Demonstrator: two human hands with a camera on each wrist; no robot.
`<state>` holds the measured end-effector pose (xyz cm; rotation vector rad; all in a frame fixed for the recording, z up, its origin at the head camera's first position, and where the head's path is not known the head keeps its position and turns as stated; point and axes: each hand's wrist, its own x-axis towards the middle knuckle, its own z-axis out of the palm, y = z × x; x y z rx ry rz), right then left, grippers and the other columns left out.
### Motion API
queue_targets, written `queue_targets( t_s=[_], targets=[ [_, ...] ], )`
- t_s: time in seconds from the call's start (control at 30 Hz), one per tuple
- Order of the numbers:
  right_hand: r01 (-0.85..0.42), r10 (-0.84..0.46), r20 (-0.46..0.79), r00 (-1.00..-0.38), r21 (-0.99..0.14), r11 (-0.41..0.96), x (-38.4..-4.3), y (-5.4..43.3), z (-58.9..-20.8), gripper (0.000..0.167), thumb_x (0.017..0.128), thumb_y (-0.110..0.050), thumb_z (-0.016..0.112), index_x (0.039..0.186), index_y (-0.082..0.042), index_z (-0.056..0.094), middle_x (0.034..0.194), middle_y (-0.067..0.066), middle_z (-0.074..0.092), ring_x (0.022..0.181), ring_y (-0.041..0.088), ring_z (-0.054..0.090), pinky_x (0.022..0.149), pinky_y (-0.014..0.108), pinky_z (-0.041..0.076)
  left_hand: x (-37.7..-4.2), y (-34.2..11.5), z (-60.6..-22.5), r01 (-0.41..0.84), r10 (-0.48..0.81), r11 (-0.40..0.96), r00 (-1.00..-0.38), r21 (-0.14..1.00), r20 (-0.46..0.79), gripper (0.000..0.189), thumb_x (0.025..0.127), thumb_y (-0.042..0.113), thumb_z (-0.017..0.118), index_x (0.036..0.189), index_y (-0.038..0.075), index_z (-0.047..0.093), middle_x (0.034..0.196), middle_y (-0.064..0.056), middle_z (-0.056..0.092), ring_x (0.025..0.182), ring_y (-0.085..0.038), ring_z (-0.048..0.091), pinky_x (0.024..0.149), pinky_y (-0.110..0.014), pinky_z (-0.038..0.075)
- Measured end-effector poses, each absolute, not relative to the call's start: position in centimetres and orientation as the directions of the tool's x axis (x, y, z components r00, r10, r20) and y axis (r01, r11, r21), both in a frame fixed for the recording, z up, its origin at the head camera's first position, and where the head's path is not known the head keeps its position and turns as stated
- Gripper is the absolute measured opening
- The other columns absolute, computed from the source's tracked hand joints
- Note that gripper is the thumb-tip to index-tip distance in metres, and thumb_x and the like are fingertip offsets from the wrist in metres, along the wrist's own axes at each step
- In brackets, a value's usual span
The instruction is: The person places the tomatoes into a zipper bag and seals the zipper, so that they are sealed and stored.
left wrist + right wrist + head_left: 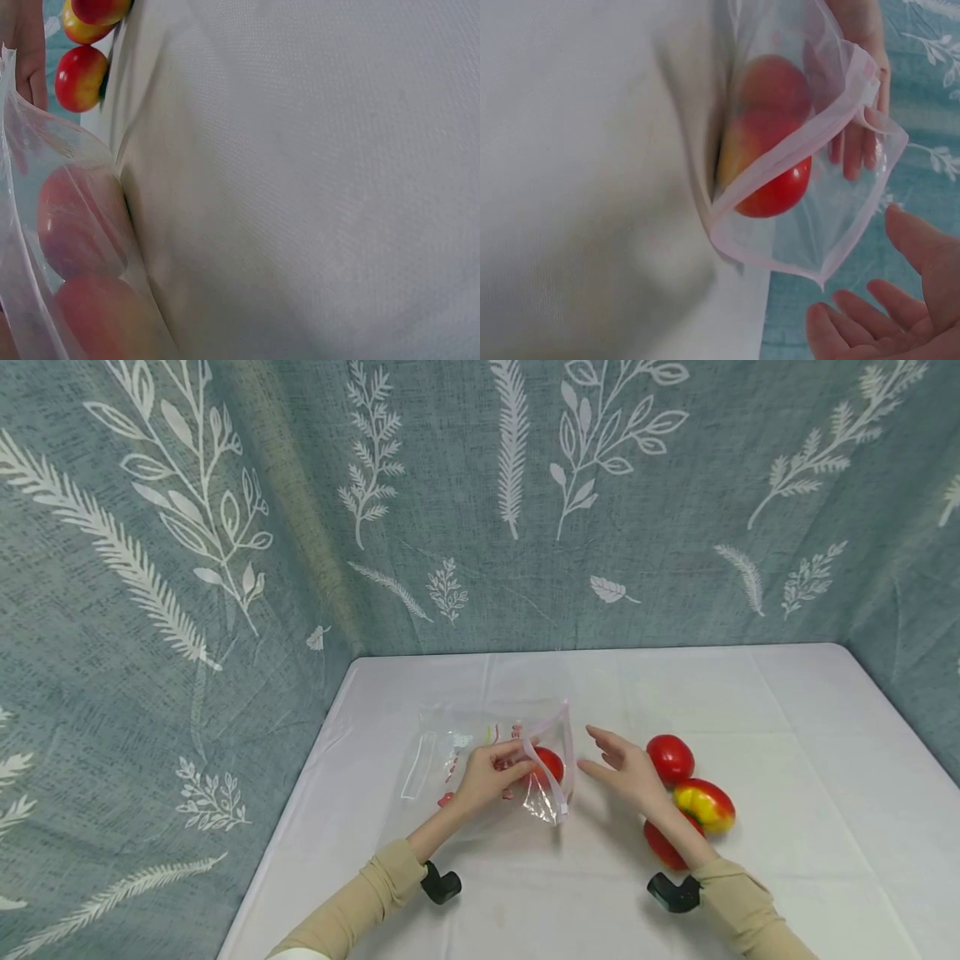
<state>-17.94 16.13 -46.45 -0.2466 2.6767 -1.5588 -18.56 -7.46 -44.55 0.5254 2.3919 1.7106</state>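
A clear zip bag [431, 752] with a pale pink zip edge lies on the white cloth, its mouth gaping to the right. My left hand [483, 772] pinches the upper film near the mouth between thumb and fingers. Inside, two red-yellow apples [776, 187] sit against each other, seen through the film in both wrist views. Just right of the mouth is my right hand [630, 768], fingers extended and spread, holding nothing. In the right wrist view, the right-hand fingers [870, 322] point toward the pink rim, a small gap away.
Three more apples are grouped beside my right forearm: a red one [670, 760], a red-yellow one [705, 804] and another red one [667, 846] partly under the forearm. The white-covered table [810, 760] meets a blue-green leaf-patterned curtain [465, 510] at back and sides.
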Motion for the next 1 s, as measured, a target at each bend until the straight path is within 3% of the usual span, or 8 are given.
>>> queue_targets(
  t_s=[0.33,0.77,1.0],
  targets=[
    [-0.122,-0.128,0.068,-0.989,-0.871,0.477,-17.7,16.8,-45.8,0.063,0.086,-0.027,0.070,0.140,-0.006,0.044,0.144,0.017,0.046,0.130,0.036,0.046,0.098,0.044,0.045,-18.8,-7.5,-44.8,0.190,0.365,0.255,-0.927,0.948,0.088,0.039,0.085,0.005,0.069,0.123,-0.001,0.061,0.064,-0.007,0.049,0.045,-0.010,0.042,0.046,-0.017,0.041],
    [-0.158,-0.108,0.122,-0.987,-0.875,0.457,-17.3,18.7,-45.0,0.063,0.087,-0.024,0.069,0.141,-0.004,0.042,0.144,0.019,0.044,0.132,0.036,0.044,0.100,0.042,0.042,-18.8,-7.6,-45.1,0.185,0.368,0.239,-0.926,0.953,0.087,0.039,0.085,0.004,0.068,0.123,-0.002,0.061,0.059,0.000,0.044,0.043,-0.010,0.041,0.045,-0.016,0.039],
    [-0.123,-0.090,0.092,-0.992,-0.880,0.459,-17.0,20.0,-43.9,0.063,0.089,-0.023,0.066,0.143,-0.001,0.039,0.147,0.020,0.040,0.133,0.038,0.041,0.103,0.042,0.039,-18.8,-7.6,-45.1,0.165,0.366,0.243,-0.928,0.956,0.068,0.040,0.085,0.006,0.068,0.124,-0.001,0.061,0.062,-0.001,0.046,0.046,-0.014,0.043,0.046,-0.018,0.040]
  ],
)
